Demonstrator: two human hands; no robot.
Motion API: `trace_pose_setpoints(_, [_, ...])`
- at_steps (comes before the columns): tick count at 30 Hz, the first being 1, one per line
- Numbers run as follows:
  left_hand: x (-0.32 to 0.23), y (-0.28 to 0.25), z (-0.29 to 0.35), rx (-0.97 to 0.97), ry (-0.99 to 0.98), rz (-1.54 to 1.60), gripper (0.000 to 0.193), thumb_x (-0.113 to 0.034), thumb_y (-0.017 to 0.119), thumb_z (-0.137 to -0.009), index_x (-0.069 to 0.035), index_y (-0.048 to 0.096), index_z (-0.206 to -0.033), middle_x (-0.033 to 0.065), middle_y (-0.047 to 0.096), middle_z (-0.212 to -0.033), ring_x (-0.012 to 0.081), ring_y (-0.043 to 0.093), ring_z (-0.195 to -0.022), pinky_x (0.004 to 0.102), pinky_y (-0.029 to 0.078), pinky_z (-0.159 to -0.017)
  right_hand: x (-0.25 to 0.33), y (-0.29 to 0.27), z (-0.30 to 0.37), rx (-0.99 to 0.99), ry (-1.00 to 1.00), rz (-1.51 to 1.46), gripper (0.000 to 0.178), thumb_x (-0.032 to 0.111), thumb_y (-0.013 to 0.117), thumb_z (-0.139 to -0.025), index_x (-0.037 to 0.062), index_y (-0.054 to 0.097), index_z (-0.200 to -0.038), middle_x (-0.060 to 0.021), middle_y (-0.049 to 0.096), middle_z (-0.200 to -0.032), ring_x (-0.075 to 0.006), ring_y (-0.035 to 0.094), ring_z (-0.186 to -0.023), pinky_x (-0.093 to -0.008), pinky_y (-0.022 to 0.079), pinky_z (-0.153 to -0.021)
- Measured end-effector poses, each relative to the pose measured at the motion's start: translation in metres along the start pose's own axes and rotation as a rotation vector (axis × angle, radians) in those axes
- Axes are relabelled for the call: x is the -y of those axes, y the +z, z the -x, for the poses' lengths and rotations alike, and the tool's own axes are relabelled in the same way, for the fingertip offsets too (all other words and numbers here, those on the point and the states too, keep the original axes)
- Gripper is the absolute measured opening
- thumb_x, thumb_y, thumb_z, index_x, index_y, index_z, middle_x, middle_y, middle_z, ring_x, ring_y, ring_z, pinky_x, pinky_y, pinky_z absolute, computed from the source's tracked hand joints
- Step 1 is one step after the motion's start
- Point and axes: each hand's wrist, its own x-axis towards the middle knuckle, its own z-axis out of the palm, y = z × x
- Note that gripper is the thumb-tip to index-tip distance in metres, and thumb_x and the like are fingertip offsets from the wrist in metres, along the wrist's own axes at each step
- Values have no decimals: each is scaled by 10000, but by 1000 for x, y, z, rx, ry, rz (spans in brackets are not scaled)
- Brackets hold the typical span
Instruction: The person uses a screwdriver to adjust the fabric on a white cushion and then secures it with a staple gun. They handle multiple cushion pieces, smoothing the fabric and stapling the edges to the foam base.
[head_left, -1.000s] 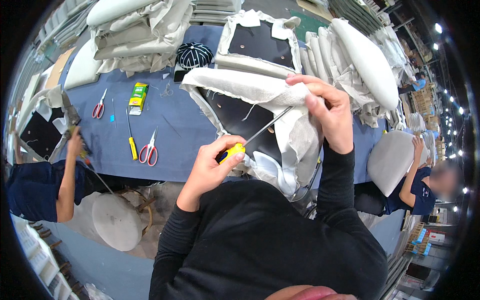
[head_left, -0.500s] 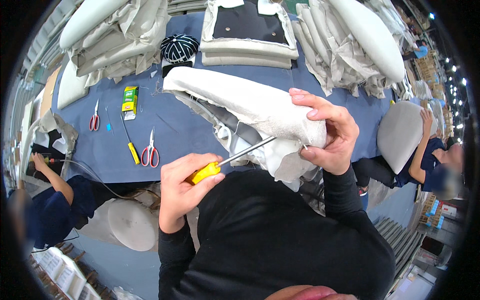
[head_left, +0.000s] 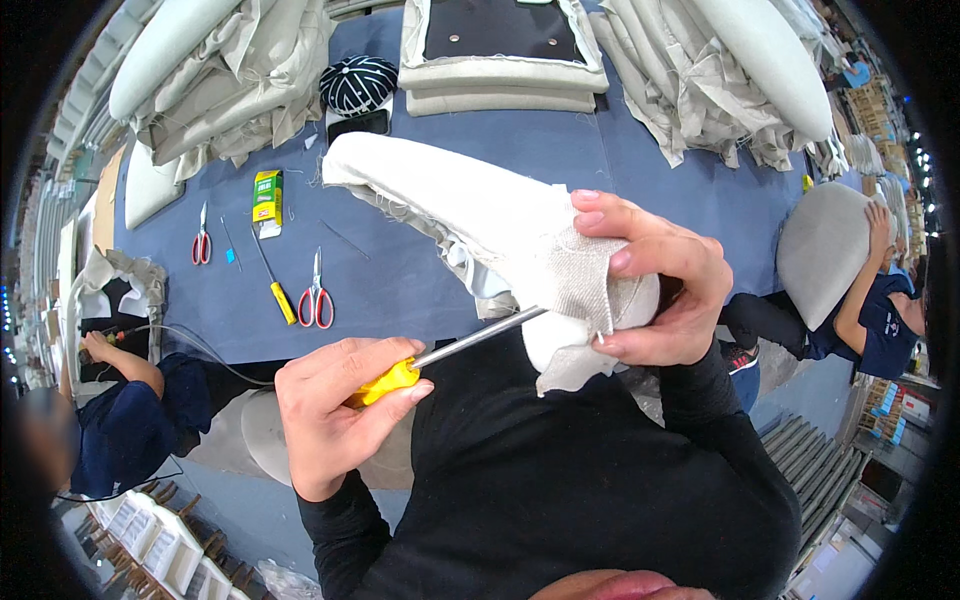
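Two hands are on the job: the left hand (head_left: 335, 405) is clenched round the yellow-handled screwdriver with a long steel shaft (head_left: 455, 348), and the right hand (head_left: 655, 285) grasps the long beige fabric-covered cushion pad (head_left: 480, 215) at its near end, fingers pinching the loose weave of the cover against the rounded tip. The pad slants up off the blue felt-topped worktable (head_left: 420, 275) toward the chest; its far end is near the dark striped cap (head_left: 358, 83). The shaft tip sits right under the folded cloth flap, touching or nearly so — can't tell exactly.

Step in hand, as I judge it: tucking the cover's raw edge into the pad end w/ the screwdriver tip. The next move prob. calls for keeping the right-hand pinch tight so the cloth doesn't slip, and pushing the tip along the fold, not through the weave.

On the table, well apart from the hands: red-handled scissors (head_left: 316, 293), a 2nd pair of red scissors (head_left: 201, 237), another yellow-handled tool (head_left: 274, 288), a small green and yellow box (head_left: 266, 196). Stacks of beige cushions (head_left: 500, 75) lie at the back. Other people work at left (head_left: 125, 420) and right (head_left: 865, 300).
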Motion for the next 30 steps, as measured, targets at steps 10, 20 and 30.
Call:
trace_pose_setpoints(10, [2,-5,2,-6,3,-55,288,-115,913,-737,-38,812,-996,101,811,-909,184,731,-704,280,544,-644,-2,1,0,-12,11,-152,650,-27,974,-620,-7,702,-1210,-269,711,-1308,-429,649,-1317,-544,491,-1137])
trace_pose_setpoints(20, [-13,-12,6,4,-43,-96,298,-112,918,-730,-18,812,-992,110,809,-898,206,738,-703,278,548,-642,-3,10,1,31,-5,-37,1017,-5,988,-629,35,276,-1355,-362,699,-1231,-447,664,-1286,-536,513,-1126])
trace_pose_setpoints(30, [-5,-9,14,-22,-106,13,320,-164,916,-715,10,805,-960,128,790,-875,202,743,-741,283,551,-688,-5,18,-2,-24,-40,-19,1054,39,1024,-610,0,280,-1355,-355,713,-1189,-407,728,-1181,-478,549,-1099])
